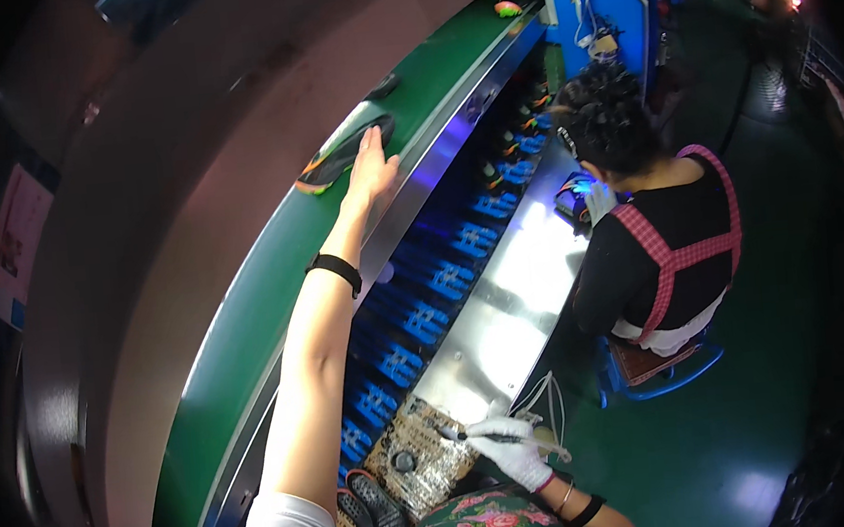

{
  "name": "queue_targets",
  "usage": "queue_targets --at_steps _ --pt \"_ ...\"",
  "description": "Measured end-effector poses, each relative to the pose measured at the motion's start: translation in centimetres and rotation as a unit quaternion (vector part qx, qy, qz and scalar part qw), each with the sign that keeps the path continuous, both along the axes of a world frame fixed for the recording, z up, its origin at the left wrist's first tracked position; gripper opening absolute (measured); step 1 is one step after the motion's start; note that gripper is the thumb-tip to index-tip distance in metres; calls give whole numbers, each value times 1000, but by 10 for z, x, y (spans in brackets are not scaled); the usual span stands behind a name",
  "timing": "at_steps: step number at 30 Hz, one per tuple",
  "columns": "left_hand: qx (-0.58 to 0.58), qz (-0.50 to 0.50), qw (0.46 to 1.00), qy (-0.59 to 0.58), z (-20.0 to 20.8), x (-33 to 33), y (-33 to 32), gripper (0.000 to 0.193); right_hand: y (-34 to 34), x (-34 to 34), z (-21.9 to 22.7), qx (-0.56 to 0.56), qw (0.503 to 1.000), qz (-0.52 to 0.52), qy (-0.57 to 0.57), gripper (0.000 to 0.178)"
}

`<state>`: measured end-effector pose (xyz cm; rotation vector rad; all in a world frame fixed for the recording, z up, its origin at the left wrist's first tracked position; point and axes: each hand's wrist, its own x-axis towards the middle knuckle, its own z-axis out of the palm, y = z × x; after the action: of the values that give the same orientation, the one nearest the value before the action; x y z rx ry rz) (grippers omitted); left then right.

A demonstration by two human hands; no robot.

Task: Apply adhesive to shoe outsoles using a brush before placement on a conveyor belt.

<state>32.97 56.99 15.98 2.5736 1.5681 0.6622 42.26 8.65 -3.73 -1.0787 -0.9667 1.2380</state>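
My bare left hand point(372, 174) reaches over the green conveyor belt point(274, 238). Its fingers are stretched out, with the tips at the near end of a dark shoe piece with orange and green edging point(328, 163); the thumb stands apart. In a white glove, my right hand point(511, 448) is closed round a slim, pen-like tool point(487, 437) with a dark tip, above the worn, blotched work surface point(422, 464). A round dark cap-like thing point(403, 461) sits on that surface. Close to my lap lie two dark soles point(371, 509).
On the right a co-worker point(665, 232) sits on a blue stool point(657, 363), gloved hand on a dark shoe piece point(575, 200). Blue racks point(427, 321) line the belt's side beside a shiny metal bench point(507, 321). A pale cable point(554, 397) loops near my right hand.
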Motion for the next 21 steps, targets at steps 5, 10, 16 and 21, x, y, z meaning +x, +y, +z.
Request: queue_targets --at_steps 5,10,16,21 --pt "-8 106 994 33 6 10 5 82 0 12 7 -16 1000 5 14 13" --pt "135 18 978 157 12 -20 -66 32 10 18 11 14 999 25 -32 16" --pt "-33 47 959 -278 26 -126 -174 30 23 4 19 40 993 92 -54 18" --pt "-40 -45 881 -469 43 -214 -290 32 21 -8 10 44 995 93 -14 17"
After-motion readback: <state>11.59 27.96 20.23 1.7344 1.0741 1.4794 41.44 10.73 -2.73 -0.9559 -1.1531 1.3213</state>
